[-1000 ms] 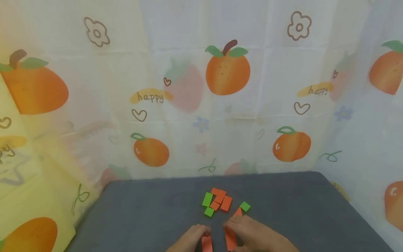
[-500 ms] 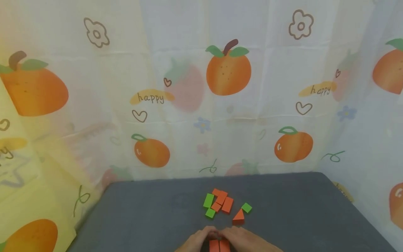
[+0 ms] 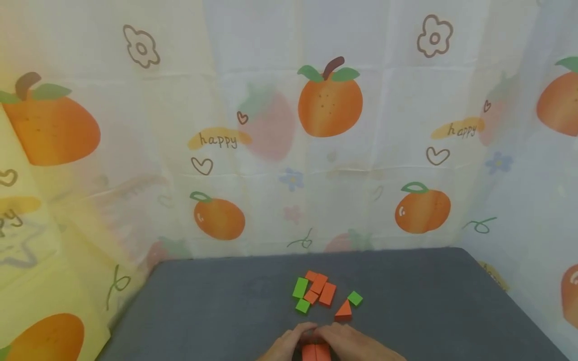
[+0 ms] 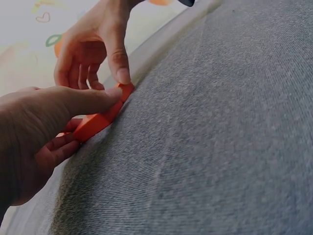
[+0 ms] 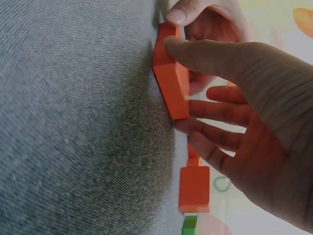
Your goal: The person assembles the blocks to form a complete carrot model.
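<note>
At the near edge of the grey counter [image 3: 217, 301], the left hand [image 3: 286, 346] and right hand [image 3: 356, 345] each pinch one of two orange blocks [image 3: 315, 352] pressed side by side. Beyond them, mid-counter, lies a loose cluster of orange and green blocks [image 3: 318, 292].

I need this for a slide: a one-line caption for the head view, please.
Both hands, left hand and right hand, press two orange blocks together on grey cloth.

two bare hands [image 3: 316, 343] with short, plain nails; no sleeves, rings or gloves show.
</note>
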Motion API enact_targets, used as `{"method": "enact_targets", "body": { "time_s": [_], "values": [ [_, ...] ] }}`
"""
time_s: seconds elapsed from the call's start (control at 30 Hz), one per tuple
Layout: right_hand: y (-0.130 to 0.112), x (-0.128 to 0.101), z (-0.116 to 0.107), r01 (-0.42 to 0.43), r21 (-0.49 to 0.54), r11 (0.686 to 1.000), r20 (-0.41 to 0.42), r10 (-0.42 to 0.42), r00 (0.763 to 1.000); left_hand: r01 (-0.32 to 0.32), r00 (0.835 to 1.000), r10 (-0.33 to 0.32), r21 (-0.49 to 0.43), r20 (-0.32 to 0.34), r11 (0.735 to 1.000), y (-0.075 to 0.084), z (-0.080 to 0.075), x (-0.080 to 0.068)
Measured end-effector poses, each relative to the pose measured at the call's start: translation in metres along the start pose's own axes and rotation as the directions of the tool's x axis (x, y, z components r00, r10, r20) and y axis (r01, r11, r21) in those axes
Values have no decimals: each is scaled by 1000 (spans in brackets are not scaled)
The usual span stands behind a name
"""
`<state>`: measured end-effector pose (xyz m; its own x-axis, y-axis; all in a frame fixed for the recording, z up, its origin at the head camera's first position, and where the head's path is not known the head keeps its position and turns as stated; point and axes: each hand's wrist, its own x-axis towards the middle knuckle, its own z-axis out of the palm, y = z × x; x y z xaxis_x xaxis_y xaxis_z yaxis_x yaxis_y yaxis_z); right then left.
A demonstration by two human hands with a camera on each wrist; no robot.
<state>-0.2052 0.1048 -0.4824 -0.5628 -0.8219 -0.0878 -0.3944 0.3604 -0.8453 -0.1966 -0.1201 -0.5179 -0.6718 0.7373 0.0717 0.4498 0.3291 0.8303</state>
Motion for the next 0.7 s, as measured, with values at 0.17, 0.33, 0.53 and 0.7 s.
{"method": "enact_targets", "body": {
  "time_s": [0.17,0.33,0.53,0.7],
  "values": [
    [-2,-5,1,66,-33,997,8,-66,998,1,999,0,33,-33,999,3,3,3],
    [-1,-7,1,102,8,995,17,-102,995,40,999,-39,28,-31,999,6,3,3],
    [1,-7,-1,109,19,994,16,-109,994,43,999,-42,36,-10,998,4,3,6],
    [1,-7,-1,89,16,996,19,-89,996,20,1000,-20,44,-9,999,3,5,8]
  ]
}}
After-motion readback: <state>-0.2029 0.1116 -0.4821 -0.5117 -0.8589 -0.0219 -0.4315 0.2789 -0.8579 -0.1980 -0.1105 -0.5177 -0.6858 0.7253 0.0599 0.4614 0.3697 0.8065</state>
